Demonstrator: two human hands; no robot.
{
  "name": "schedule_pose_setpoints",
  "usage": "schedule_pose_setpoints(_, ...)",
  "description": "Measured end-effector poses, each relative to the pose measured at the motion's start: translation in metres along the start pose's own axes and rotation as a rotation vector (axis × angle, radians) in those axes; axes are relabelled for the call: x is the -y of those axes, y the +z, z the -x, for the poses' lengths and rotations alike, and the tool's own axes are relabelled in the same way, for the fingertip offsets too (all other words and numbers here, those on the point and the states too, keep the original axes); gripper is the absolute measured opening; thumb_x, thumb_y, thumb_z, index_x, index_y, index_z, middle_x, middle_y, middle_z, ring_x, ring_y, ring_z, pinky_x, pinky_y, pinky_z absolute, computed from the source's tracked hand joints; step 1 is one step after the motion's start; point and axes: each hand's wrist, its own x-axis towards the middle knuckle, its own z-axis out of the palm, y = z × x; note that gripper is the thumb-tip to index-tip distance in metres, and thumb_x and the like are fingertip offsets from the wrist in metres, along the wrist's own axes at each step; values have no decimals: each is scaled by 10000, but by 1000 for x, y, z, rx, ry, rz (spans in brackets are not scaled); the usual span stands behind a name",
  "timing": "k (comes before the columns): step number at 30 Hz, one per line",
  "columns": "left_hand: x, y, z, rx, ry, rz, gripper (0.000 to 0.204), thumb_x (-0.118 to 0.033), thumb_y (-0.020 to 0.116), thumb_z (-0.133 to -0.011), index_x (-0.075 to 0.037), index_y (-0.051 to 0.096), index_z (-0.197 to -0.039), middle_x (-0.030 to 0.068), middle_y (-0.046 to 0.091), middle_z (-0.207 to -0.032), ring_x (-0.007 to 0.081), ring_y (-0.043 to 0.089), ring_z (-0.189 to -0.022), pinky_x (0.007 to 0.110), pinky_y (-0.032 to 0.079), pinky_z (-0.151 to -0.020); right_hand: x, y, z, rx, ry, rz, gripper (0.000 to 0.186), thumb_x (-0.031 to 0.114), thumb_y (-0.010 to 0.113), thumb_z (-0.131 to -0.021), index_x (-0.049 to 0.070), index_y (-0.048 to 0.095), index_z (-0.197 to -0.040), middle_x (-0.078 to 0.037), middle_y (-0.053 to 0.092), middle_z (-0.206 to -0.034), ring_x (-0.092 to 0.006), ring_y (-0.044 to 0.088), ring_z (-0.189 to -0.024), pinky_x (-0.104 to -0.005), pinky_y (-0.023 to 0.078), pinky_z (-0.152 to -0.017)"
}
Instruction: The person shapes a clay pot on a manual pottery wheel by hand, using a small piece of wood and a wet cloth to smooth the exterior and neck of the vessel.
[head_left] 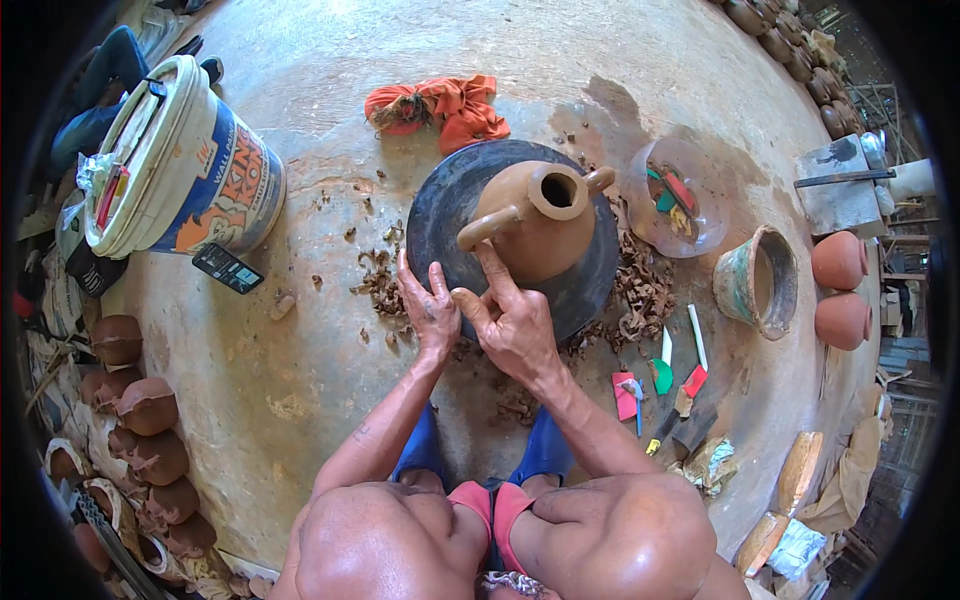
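An unfired clay jug [540, 235] with two loop handles and a short open neck stands upright on a dark round wheel [445, 192]. My right hand [515, 325] has its index finger raised to the near-left handle's lower part, apparently touching it, with the thumb apart and the other fingers partly bent. My left hand [432, 305] is at the wheel's near-left edge, fingers spread and holding nothing. Curls of clay trimmings [645, 275] lie around the wheel.
Around me are a paint bucket [185, 165], phone [228, 268], orange cloth [465, 105], plastic tub [700, 230], green-streaked bucket [740, 265], small coloured tools [625, 395], reddish pots [838, 320] right and clay pots [150, 410] left. Another person's legs [85, 135] show at upper left.
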Motion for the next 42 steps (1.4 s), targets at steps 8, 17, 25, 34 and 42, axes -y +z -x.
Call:
schedule_pose_setpoints(8,0,3,-2,-27,41,-10,633,-285,596,-1112,22,355,-1610,314,493,-1533,469,506,-1404,527,392,-1198,-3,-2,-2,-110,-95,333,704,322,814,-972,136,549,-1597,-90,678,-636,-255,678,-523,-413,536,-537)
schedule_pose_setpoints(17,1,1,-1,-3,0,-21,644,-284,601,-1108,11,339,-1617,316,487,-1542,467,491,-1429,530,385,-1203,-1,-2,-2,-44,-43,299,755,382,784,-987,86,488,-1615,-91,679,-612,-275,696,-524,-422,547,-527)
schedule_pose_setpoints(25,-3,1,0,-1,-1,-24,654,-309,601,-1110,4,344,-1623,304,488,-1550,465,489,-1429,528,378,-1213,-21,7,17,24,-51,392,966,545,705,-1010,125,227,-1736,-51,664,-578,-286,700,-514,-453,556,-517)
schedule_pose_setpoints(34,-5,2,-4,-14,21,-21,639,-293,598,-1112,21,354,-1612,306,494,-1543,463,496,-1424,525,382,-1208,-20,7,25,148,11,433,870,490,716,-1015,105,343,-1701,-75,717,-681,-300,716,-569,-452,573,-547)
schedule_pose_setpoints(42,-5,1,0,-21,20,-50,630,-279,594,-1113,24,351,-1609,319,487,-1546,474,491,-1428,529,381,-1208,2,-22,24,-239,-291,136,156,53,879,-882,33,750,-967,-150,765,-833,-297,754,-674,-382,598,-610)
